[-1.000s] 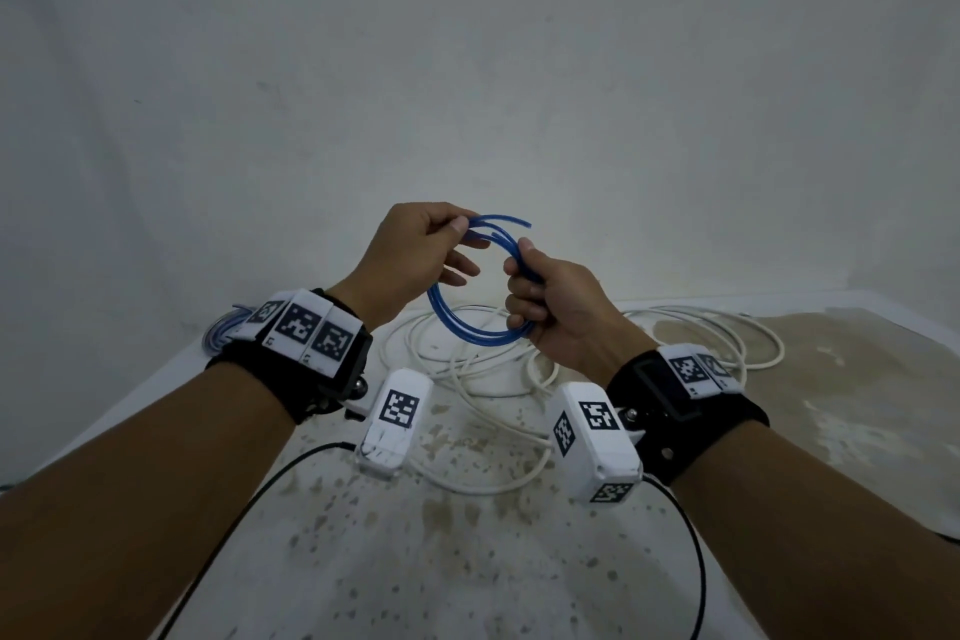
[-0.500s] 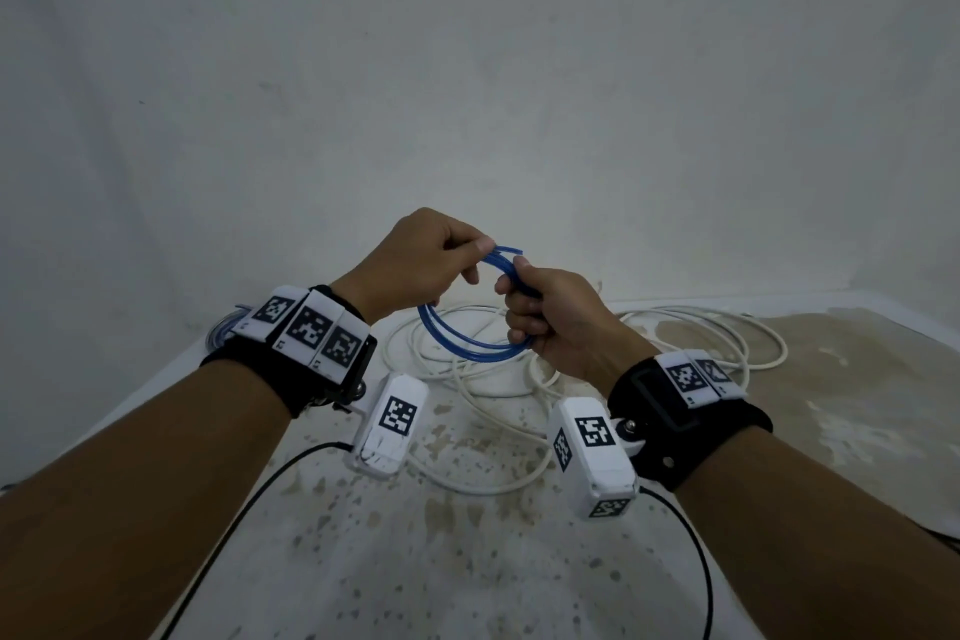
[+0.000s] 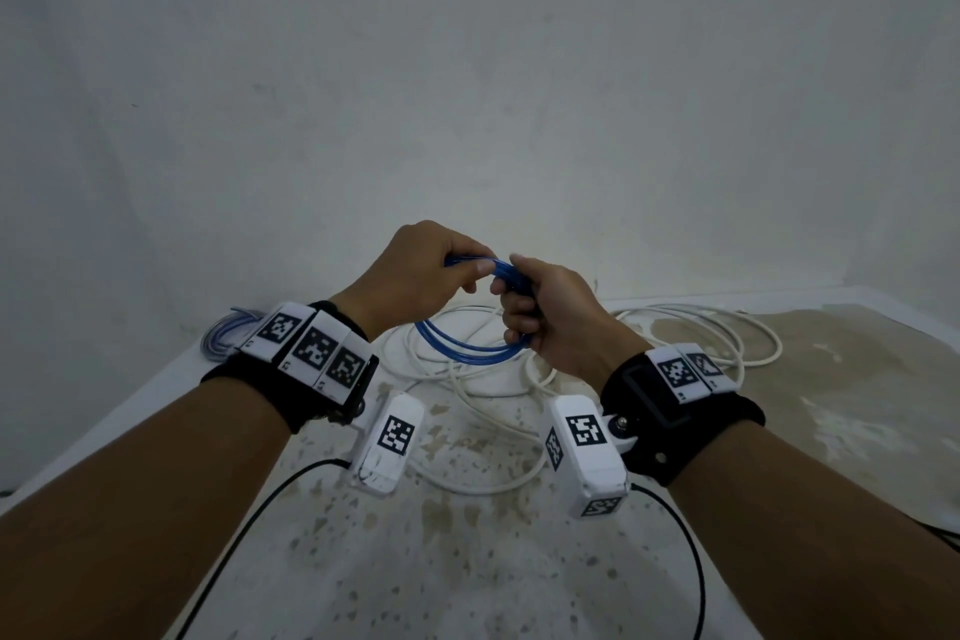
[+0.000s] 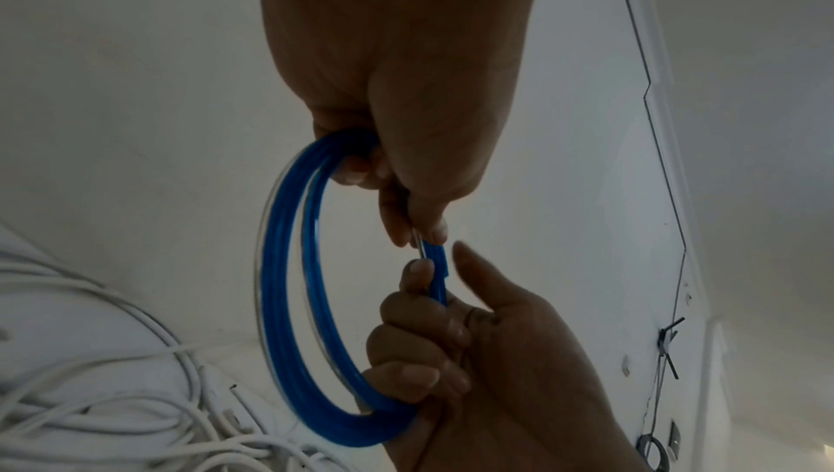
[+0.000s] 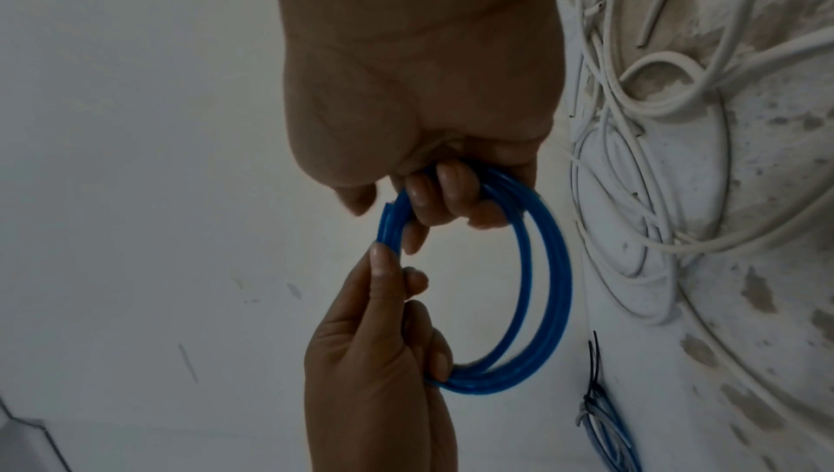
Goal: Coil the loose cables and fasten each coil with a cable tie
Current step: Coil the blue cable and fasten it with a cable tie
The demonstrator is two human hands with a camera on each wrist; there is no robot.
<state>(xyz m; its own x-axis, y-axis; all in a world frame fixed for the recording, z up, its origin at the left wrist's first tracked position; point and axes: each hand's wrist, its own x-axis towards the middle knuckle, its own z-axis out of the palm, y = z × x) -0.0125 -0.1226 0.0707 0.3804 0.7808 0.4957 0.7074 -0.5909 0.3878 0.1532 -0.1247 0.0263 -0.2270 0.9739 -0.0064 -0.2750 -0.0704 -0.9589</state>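
Above the worktop (image 3: 519, 561), blue cable coil (image 3: 467, 351) hangs as a loop between both hands, plane roughly upright. Right hand (image 3: 550, 322) fist-wraps the coil's right side; left hand (image 3: 415, 276) pinches the strands at the top, thumb and forefinger tight. Cable's free end (image 4: 440, 258) sits between the two grips, nearer the left fingertips. White cables (image 3: 675, 333) lie loose below. No tie in hand.
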